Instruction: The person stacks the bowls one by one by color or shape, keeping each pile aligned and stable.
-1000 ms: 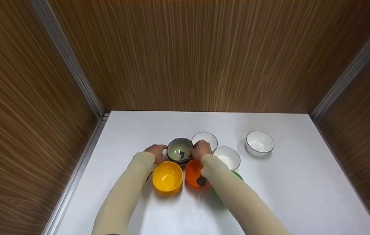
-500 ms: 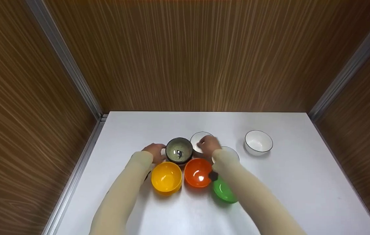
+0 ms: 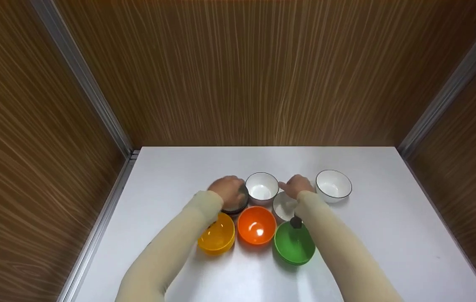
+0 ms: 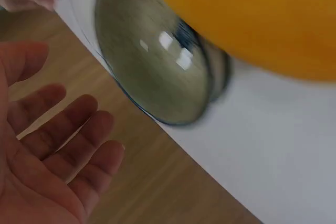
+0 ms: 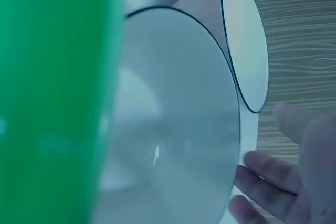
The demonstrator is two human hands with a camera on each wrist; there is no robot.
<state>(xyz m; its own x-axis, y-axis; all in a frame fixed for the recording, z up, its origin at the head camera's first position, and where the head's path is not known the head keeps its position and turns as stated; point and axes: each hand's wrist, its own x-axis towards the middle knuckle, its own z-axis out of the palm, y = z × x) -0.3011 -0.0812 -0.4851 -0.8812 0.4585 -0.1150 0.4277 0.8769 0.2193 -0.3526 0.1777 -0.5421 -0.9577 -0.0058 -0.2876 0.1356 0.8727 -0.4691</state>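
My left hand (image 3: 227, 191) is above the grey-green bowl (image 3: 241, 204), covering much of it in the head view. In the left wrist view its fingers are spread and loosely bent, apart from that bowl's dark rim, and grip nothing. My right hand (image 3: 298, 186) is at the far side of a white bowl (image 3: 283, 205) with a dark rim. In the right wrist view, loose fingers (image 5: 270, 174) lie close to this bowl's edge; whether they touch it I cannot tell. Another white bowl (image 3: 262, 186) stands between the hands.
Nearer the front stand a yellow bowl (image 3: 218, 235), an orange bowl (image 3: 257, 225) and a green bowl (image 3: 294, 244). A separate white bowl (image 3: 333, 184) is at the back right of the white table (image 3: 389, 243). Wood-patterned panels (image 3: 238, 75) enclose the table's back and sides.
My right hand has left the grey-green bowl's right side and moved right, past one white bowl to another. My left hand has shifted from the grey-green bowl's left side to above it.
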